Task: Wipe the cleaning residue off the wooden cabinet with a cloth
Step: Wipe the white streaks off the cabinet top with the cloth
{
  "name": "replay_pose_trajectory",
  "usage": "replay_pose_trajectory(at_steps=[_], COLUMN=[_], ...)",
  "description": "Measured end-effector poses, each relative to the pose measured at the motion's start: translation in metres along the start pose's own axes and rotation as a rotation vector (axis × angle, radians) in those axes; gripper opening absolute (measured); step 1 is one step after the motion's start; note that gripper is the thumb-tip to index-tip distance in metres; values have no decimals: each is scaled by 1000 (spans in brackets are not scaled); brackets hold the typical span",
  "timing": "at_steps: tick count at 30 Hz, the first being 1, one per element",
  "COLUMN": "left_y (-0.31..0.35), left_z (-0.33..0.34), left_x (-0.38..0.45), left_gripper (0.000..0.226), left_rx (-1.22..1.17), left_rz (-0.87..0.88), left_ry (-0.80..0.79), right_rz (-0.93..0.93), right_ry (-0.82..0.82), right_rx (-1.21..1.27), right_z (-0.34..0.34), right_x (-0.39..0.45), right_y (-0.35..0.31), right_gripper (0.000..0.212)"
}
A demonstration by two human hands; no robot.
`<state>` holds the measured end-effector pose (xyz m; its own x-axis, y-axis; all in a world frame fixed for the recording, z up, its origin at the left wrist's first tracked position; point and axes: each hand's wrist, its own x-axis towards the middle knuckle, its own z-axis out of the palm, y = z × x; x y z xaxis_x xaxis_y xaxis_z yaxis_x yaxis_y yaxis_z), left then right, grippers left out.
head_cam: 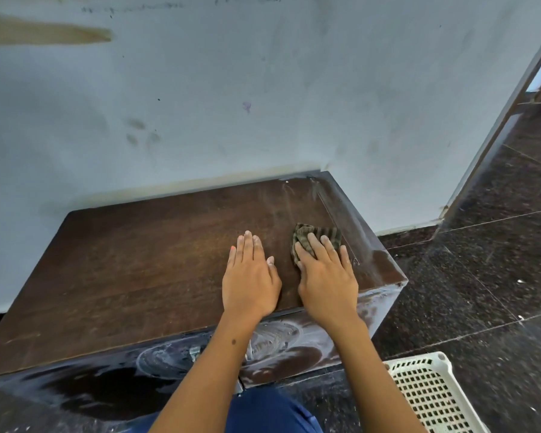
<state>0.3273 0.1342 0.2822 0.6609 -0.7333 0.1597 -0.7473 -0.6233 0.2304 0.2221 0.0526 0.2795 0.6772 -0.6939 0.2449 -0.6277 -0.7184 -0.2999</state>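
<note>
The right hand is pressing flat, fingers straight, on the cloth near the cabinet top's right edge. The left hand is lying open just beside it, with bare wood stretching leftward.

Right hand presses cloth on cabinet; left hand flat.

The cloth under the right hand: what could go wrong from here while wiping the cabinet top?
1. The right hand presses the striped cloth with flat fingers only, so the cloth may slip or bunch up.
2. Whitish residue lies along the right edge of the wooden cabinet; a stroke could smear it onto the cleaner middle.
3. The front panel has heavy swirls; it may be forgotten.
</note>
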Motion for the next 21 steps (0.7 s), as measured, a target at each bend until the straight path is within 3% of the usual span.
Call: replay_pose_trajectory(at_steps=[9,14,17,21], left_y=[2,4,-2,-8], left_z=[-1,1,-1,-4], left_x=[4,-1,3,7], left_gripper=[57,57,61,69], left_rx=[-21,-23,19,163], left_rz=[-1,1,16,91], left_ry=[11,-17,-64,-164], right_rz=[-88,-16,-146,-329], right_ry=[-167,-214,-192,-287], right_rx=[-1,-61,-79,32], right_z=[12,28,41,52], right_x=[159,196,192,185], right_y=[0,-25,-77,-119], right_gripper=[48,49,46,48])
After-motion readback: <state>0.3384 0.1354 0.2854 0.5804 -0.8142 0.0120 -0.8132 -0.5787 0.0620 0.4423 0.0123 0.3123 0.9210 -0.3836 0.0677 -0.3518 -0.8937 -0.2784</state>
